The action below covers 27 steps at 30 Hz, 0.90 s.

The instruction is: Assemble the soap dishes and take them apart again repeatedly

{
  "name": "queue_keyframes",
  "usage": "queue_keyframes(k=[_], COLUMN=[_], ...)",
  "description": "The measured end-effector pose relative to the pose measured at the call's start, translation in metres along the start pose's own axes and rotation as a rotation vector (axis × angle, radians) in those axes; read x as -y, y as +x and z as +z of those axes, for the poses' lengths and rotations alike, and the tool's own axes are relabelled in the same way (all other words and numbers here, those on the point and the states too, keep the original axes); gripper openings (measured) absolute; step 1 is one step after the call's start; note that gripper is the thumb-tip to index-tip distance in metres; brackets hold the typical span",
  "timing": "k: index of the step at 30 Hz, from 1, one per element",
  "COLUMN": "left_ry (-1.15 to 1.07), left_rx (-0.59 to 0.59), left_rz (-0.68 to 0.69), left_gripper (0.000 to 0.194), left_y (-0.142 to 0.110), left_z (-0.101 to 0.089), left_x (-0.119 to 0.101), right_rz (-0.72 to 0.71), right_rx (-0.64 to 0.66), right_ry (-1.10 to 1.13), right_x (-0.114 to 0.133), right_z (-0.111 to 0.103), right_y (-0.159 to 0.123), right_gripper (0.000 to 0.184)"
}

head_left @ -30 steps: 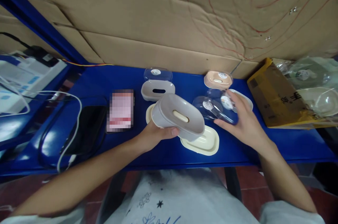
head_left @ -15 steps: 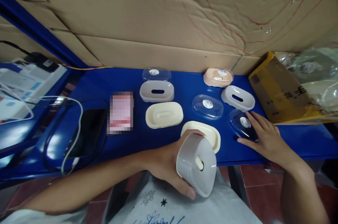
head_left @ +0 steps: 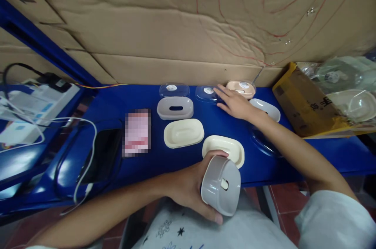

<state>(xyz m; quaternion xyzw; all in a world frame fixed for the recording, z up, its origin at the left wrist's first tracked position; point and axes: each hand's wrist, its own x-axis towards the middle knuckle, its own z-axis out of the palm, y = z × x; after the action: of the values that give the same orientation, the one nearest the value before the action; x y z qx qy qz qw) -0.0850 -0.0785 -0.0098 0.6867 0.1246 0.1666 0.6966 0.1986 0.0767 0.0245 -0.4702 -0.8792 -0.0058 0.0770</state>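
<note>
In front of my body, my left hand (head_left: 196, 188) grips a grey plastic soap box (head_left: 232, 194), tilted, with a cream piece showing in its slot. My right hand (head_left: 236, 102) reaches across the table with fingers stretched out; its fingertips are at the right edge of a clear lid (head_left: 202, 94). Just behind that hand lies a pink soap box (head_left: 246, 90) under a clear cover. A cream tray (head_left: 217, 142) lies behind the held box, and another cream tray (head_left: 183, 133) is to its left. My right forearm partly hides a grey slotted shell (head_left: 267, 109) and a clear lid (head_left: 261, 141).
Another grey slotted shell (head_left: 175, 114) and a clear lid (head_left: 167, 90) stand at the back left. A blurred pink phone screen (head_left: 136, 131) and a cabled dark device (head_left: 101, 155) lie further left. A cardboard carton (head_left: 302, 104) with plastic parts borders the right side.
My right hand has gone from the right-hand clear lid to the back middle. The middle clear lid has shifted back and left, beside the rear lid. My left hand still holds the grey box.
</note>
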Motion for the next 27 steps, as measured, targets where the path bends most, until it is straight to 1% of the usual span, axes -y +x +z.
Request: queue_keyframes(k=[1, 2, 4, 5, 7, 8, 10, 11, 13, 17, 19, 20, 21, 23, 25, 27], left_ry=[-0.008, -0.018, -0.029, -0.029, -0.026, -0.025, -0.025, -0.029, -0.034, -0.016, -0.011, -0.01, -0.008, -0.009, -0.018, -0.031], left_rx=[-0.011, -0.017, -0.011, -0.002, 0.017, 0.025, 0.035, 0.039, 0.046, 0.056, 0.051, 0.042, 0.034, 0.021, 0.03, 0.053], left_rz=[-0.01, -0.016, -0.015, -0.011, -0.002, 0.001, 0.01, 0.013, 0.014, -0.017, -0.024, -0.017, -0.007, 0.015, 0.034, 0.049], left_gripper=[0.131, 0.131, 0.13, 0.129, 0.129, 0.129, 0.129, 0.128, 0.13, 0.134, 0.134, 0.133, 0.131, 0.127, 0.123, 0.119], left_y=[0.0, 0.0, 0.001, 0.001, 0.003, 0.004, 0.006, 0.007, 0.007, 0.004, 0.003, 0.002, 0.002, 0.003, 0.003, 0.004], left_z=[-0.001, -0.001, -0.002, -0.002, -0.001, -0.001, 0.0, 0.001, 0.002, 0.001, -0.001, -0.001, -0.002, -0.002, -0.002, 0.0], left_x=[0.0, -0.001, -0.003, -0.003, -0.004, -0.004, -0.004, -0.003, -0.002, -0.002, -0.003, -0.004, -0.006, -0.009, -0.011, -0.012], right_rz=[0.013, 0.028, 0.081, 0.136, 0.288, 0.334, 0.332, 0.292, 0.182, -0.063, -0.143, -0.161, -0.171, -0.185, -0.208, -0.225], right_rx=[-0.034, -0.073, -0.132, -0.14, -0.106, -0.065, 0.015, 0.049, 0.089, 0.076, 0.03, 0.002, -0.023, -0.028, 0.035, 0.122], right_ry=[0.01, 0.013, -0.015, -0.046, -0.119, -0.132, -0.096, -0.064, -0.006, 0.094, 0.148, 0.166, 0.181, 0.205, 0.235, 0.266], right_x=[-0.006, -0.011, -0.024, -0.031, -0.044, -0.048, -0.049, -0.045, -0.029, 0.011, 0.027, 0.034, 0.041, 0.054, 0.066, 0.076], right_z=[-0.003, -0.007, -0.015, -0.019, -0.026, -0.029, -0.029, -0.027, -0.02, -0.002, 0.0, -0.001, -0.005, -0.016, -0.027, -0.033], right_y=[-0.003, -0.011, -0.042, -0.062, -0.102, -0.118, -0.139, -0.141, -0.13, -0.069, -0.044, -0.037, -0.036, -0.048, -0.072, -0.096], right_gripper=[0.062, 0.061, 0.06, 0.062, 0.067, 0.067, 0.064, 0.062, 0.061, 0.055, 0.056, 0.058, 0.059, 0.057, 0.056, 0.053])
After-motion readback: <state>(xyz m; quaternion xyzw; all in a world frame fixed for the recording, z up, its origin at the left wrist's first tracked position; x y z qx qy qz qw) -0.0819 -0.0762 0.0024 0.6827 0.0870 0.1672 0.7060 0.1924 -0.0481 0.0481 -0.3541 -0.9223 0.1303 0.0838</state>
